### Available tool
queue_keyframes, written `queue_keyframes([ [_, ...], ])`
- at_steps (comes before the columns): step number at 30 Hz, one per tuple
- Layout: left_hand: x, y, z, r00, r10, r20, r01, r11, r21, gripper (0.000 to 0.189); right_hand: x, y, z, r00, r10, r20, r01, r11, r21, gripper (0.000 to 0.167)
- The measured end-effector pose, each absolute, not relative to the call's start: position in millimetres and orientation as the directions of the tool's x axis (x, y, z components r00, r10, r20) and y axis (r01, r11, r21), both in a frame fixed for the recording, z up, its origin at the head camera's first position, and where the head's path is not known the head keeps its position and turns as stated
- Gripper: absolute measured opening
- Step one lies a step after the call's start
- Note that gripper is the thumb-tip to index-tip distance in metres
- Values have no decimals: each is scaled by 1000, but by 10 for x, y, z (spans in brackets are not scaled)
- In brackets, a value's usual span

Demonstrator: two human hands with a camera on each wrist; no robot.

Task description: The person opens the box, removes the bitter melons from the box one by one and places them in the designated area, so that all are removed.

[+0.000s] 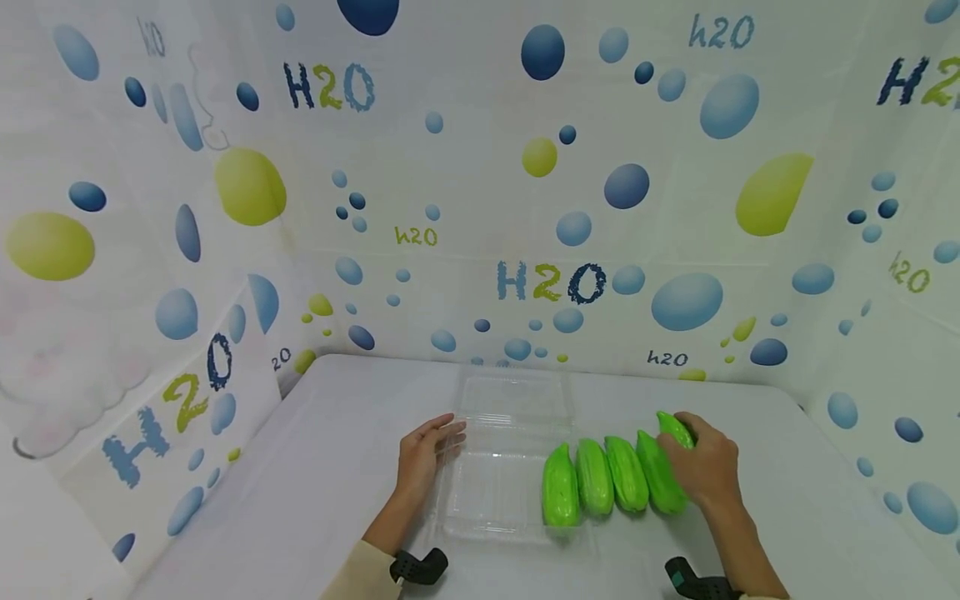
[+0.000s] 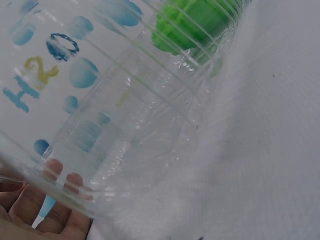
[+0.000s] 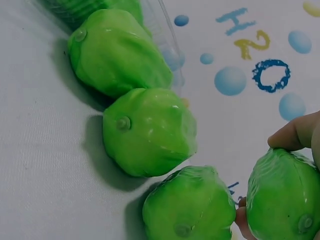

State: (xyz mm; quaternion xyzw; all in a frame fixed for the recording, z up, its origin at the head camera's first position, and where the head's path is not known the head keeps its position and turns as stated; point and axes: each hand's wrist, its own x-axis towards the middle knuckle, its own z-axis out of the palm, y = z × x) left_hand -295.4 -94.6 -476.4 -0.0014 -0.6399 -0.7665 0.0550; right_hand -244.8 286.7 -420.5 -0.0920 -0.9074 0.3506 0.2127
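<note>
My right hand [image 1: 705, 462] grips a glossy green gourd [image 3: 282, 192], ridged and pointed at one end, with thumb and fingers on its sides. Just below it, three more gourds, among them a gourd [image 3: 150, 131] with a small round nub on its end, lie side by side on the table. Another gourd [image 1: 561, 487] lies inside the right end of a clear plastic clamshell box [image 1: 491, 492], whose lid is folded back. At the box's left side is my left hand [image 1: 423, 458]. Its fingertips [image 2: 74, 181] touch the clear wall and show through it.
A white cloth [image 1: 330, 467] covers the table. Behind it hangs a white curtain [image 1: 465, 167] with blue and yellow-green dots and H2O lettering; it also runs along both sides. The transparent lid [image 1: 513, 396] lies back toward the curtain.
</note>
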Motion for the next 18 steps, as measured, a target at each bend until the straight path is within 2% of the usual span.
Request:
queue_keyframes([
  [18,-2956,-950,-4755,-993,-85,80,95,-191,977,39,-2449,3109,-4250,-875,358,327,50,737,-675,47],
])
